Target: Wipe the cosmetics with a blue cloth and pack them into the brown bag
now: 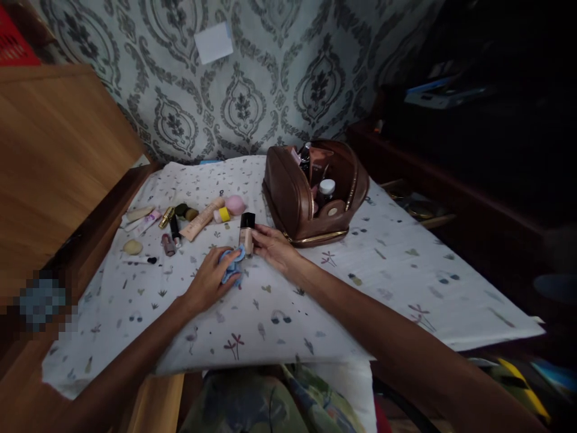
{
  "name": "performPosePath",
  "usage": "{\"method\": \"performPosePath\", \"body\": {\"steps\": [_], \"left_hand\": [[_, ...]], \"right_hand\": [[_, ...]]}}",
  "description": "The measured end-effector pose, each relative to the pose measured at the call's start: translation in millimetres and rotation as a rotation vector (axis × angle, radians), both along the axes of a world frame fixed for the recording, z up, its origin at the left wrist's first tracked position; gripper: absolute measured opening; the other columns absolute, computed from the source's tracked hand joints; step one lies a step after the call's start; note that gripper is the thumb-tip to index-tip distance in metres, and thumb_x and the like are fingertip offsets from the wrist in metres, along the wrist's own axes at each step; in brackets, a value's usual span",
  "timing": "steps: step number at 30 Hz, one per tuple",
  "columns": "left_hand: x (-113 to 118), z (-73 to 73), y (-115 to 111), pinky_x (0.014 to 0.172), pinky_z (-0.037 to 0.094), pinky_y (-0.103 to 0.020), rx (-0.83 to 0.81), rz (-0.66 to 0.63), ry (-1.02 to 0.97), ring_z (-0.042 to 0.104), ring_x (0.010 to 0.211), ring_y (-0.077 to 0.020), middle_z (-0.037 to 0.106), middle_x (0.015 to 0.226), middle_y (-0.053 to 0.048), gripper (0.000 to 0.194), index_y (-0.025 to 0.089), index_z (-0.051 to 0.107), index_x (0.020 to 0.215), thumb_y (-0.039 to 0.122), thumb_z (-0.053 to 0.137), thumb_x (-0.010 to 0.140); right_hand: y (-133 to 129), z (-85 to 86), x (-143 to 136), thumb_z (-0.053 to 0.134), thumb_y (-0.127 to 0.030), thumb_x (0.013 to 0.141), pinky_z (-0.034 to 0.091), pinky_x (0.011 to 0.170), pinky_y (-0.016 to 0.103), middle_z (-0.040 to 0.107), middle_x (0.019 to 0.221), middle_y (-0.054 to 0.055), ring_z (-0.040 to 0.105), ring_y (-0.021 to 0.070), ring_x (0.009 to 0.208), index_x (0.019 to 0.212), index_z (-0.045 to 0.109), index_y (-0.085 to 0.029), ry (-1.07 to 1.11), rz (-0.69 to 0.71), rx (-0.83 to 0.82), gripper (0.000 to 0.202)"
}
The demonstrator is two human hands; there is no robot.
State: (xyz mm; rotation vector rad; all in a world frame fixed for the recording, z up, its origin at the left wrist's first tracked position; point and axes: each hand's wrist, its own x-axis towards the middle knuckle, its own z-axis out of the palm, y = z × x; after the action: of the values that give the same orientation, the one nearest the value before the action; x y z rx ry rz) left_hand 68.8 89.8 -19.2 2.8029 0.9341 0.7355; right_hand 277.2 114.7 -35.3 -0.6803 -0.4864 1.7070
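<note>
My right hand (274,245) is closed on a foundation bottle (246,236) with a black cap, holding it upright at the middle of the table. A crumpled blue cloth (231,267) is gripped in my left hand (211,273), its edge against the lower left side of the bottle. Just behind the bottle lie a pink makeup sponge (235,205), a small jar with a yellow band (222,214) and a beige squeeze tube (202,220). To the right of my right hand stands an unzipped brown makeup bag (293,198) with a white-capped bottle (327,190) inside.
Several small cosmetics lie at the left, among them a gold lipstick tube (166,217), a pale yellow sponge (132,247) and a thin brush (140,260). A patterned white cloth (288,337) covers the table. A wooden panel (58,132) rises at the left; patterned wallpaper (270,84) is behind.
</note>
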Motion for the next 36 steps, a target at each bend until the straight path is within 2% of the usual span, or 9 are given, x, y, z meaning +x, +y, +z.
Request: {"method": "performPosePath", "body": {"steps": [4, 9, 15, 18, 22, 26, 29, 33, 36], "left_hand": [[-3.5, 9.6, 2.4, 0.091, 0.053, -0.035, -0.007, 0.048, -0.116, 0.059, 0.102, -0.0191, 0.058, 0.110, -0.009, 0.029, 0.020, 0.060, 0.124, 0.024, 0.044, 0.101], [15.4, 22.8, 9.0, 0.095, 0.053, -0.036, 0.055, 0.083, -0.131, 0.058, 0.106, -0.0197, 0.056, 0.115, -0.010, 0.032, 0.019, 0.060, 0.128, 0.026, 0.044, 0.101], [5.8, 14.4, -2.7, 0.088, 0.054, -0.033, 0.096, -0.023, -0.027, 0.059, 0.106, -0.0198, 0.057, 0.114, -0.010, 0.031, 0.020, 0.062, 0.127, 0.020, 0.046, 0.100], [-2.1, 12.7, -9.7, 0.090, 0.054, -0.032, 0.111, -0.001, -0.045, 0.060, 0.106, -0.0193, 0.056, 0.115, -0.009, 0.035, 0.022, 0.057, 0.133, 0.021, 0.051, 0.098], [2.4, 19.3, -11.4, 0.088, 0.055, -0.031, 0.196, 0.035, -0.102, 0.062, 0.102, -0.0191, 0.056, 0.114, -0.009, 0.043, 0.024, 0.049, 0.140, 0.028, 0.055, 0.098], [9.3, 30.8, -9.5, 0.075, 0.055, -0.026, 0.325, -0.012, -0.126, 0.063, 0.092, -0.0178, 0.056, 0.108, -0.007, 0.038, 0.024, 0.053, 0.134, 0.028, 0.057, 0.097], [11.6, 37.9, -10.5, 0.077, 0.054, -0.025, 0.331, -0.044, -0.200, 0.063, 0.093, -0.0173, 0.057, 0.106, -0.007, 0.032, 0.024, 0.058, 0.127, 0.022, 0.057, 0.096], [19.5, 45.0, -18.7, 0.079, 0.055, -0.029, 0.051, 0.133, -0.431, 0.065, 0.094, -0.0198, 0.063, 0.105, -0.007, 0.027, 0.022, 0.059, 0.120, 0.031, 0.056, 0.095], [29.5, 49.0, -24.5, 0.071, 0.056, -0.029, -0.489, 0.315, -0.631, 0.067, 0.086, -0.0212, 0.068, 0.101, -0.007, 0.040, 0.021, 0.058, 0.121, 0.047, 0.060, 0.090]], "right_hand": [[-3.3, -0.8, -2.7, 0.089, -0.022, 0.064, 0.058, 0.072, 0.031, 0.073, 0.082, 0.002, 0.067, 0.0148, 0.075, 0.092, 0.070, -0.016, -0.094, 0.021, 0.047, 0.034], [-8.0, 1.0, -4.9, 0.094, -0.028, 0.054, 0.058, 0.069, 0.030, 0.067, 0.076, -0.001, 0.066, 0.0141, 0.073, 0.090, 0.067, -0.017, -0.171, 0.012, 0.099, 0.046], [-6.6, 2.4, -2.7, 0.093, -0.029, 0.057, 0.057, 0.067, 0.030, 0.067, 0.073, -0.001, 0.065, 0.0138, 0.069, 0.087, 0.065, -0.017, -0.134, -0.028, 0.076, 0.043], [-8.3, 5.7, -4.1, 0.091, -0.025, 0.062, 0.058, 0.069, 0.031, 0.069, 0.075, 0.001, 0.066, 0.0146, 0.071, 0.083, 0.064, -0.016, -0.050, -0.037, 0.011, 0.036], [-17.5, 15.9, -9.0, 0.093, -0.026, 0.060, 0.058, 0.069, 0.028, 0.071, 0.076, 0.002, 0.068, 0.0142, 0.072, 0.082, 0.066, -0.013, 0.099, 0.096, -0.033, 0.037], [-24.5, 26.0, -11.3, 0.097, -0.030, 0.053, 0.056, 0.065, 0.024, 0.069, 0.070, -0.001, 0.066, 0.0116, 0.066, 0.081, 0.066, -0.014, 0.169, 0.183, -0.006, 0.045], [-26.4, 34.6, -8.9, 0.097, -0.032, 0.051, 0.056, 0.069, 0.026, 0.070, 0.073, -0.001, 0.067, 0.0125, 0.068, 0.082, 0.065, -0.014, 0.166, 0.196, 0.028, 0.049], [-29.4, 49.7, -2.2, 0.095, -0.037, 0.056, 0.057, 0.076, 0.031, 0.071, 0.084, 0.000, 0.068, 0.0147, 0.077, 0.087, 0.064, -0.017, 0.091, 0.118, 0.142, 0.048], [-32.9, 60.9, 5.8, 0.092, -0.040, 0.062, 0.055, 0.082, 0.031, 0.069, 0.090, -0.001, 0.066, 0.0145, 0.083, 0.092, 0.064, -0.021, -0.047, 0.018, 0.293, 0.045]]}}
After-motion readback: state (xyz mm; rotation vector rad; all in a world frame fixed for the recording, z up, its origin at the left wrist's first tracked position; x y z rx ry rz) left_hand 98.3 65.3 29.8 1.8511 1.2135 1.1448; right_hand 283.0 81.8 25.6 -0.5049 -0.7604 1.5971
